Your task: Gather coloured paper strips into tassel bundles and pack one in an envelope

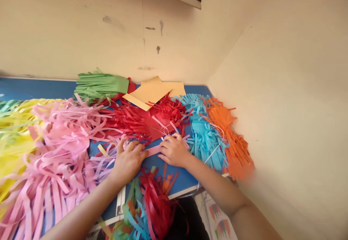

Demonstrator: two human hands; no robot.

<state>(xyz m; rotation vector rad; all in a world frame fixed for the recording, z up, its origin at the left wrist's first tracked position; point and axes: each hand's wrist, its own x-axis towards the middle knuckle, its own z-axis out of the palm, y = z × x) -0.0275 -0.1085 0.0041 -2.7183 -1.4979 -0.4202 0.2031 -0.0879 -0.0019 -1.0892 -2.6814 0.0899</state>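
Pink paper strip (152,150) stretched flat between two hands, fringe piled all over the place.

Strip's on the blue table (38,88), near its front edge, one end at the left hand (131,156), the other at the right hand (174,150). Both are palm-down; left fingers are bent and a bit spread, right ones curled in closer together. Can't tell if either is really pinching the strip or just pressing it down, since the fingers hide the ends. Pink fringe (65,156) is heaped to the left, red fringe (130,118) just behind the hands, blue fringe (208,142) to the right with orange fringe (236,149) beyond it. Yellowish sheets (152,89) sit at the back by the wall, next to green fringe (102,83).
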